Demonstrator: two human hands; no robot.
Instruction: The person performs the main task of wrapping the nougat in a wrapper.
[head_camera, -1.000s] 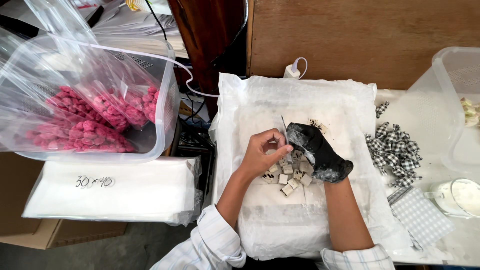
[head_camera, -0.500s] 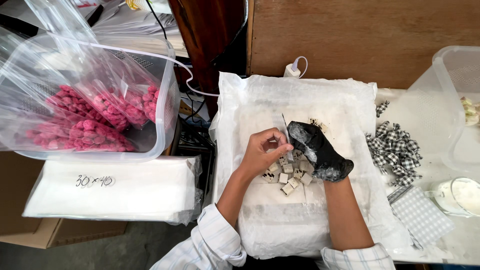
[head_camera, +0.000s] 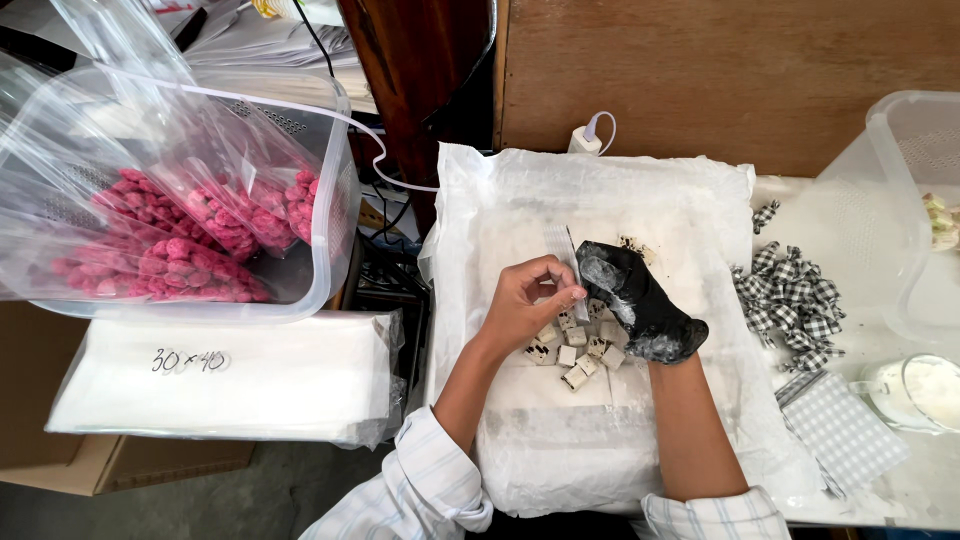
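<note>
My left hand (head_camera: 527, 300), bare, is pinched together over a white plastic-covered pad (head_camera: 600, 210). My right hand (head_camera: 640, 305) wears a black glove and meets the left at a thin clear strip (head_camera: 566, 250) that sticks up between the fingertips of both. Just below the two hands lie several small white and black square pieces (head_camera: 580, 352) in a loose heap on the pad. What exactly each fingertip pinches is too small to tell beyond the strip.
A clear bin (head_camera: 330, 200) lined with a bag of pink pieces (head_camera: 190, 250) stands at left, over a stack of white bags (head_camera: 220, 385). Black-and-white checked bows (head_camera: 795, 295), a checked cloth (head_camera: 840, 430), a clear tub (head_camera: 915, 190) and a glass cup (head_camera: 925, 390) sit at right.
Both hands stay over the heap of squares; the fingers shift only slightly around the clear strip.
</note>
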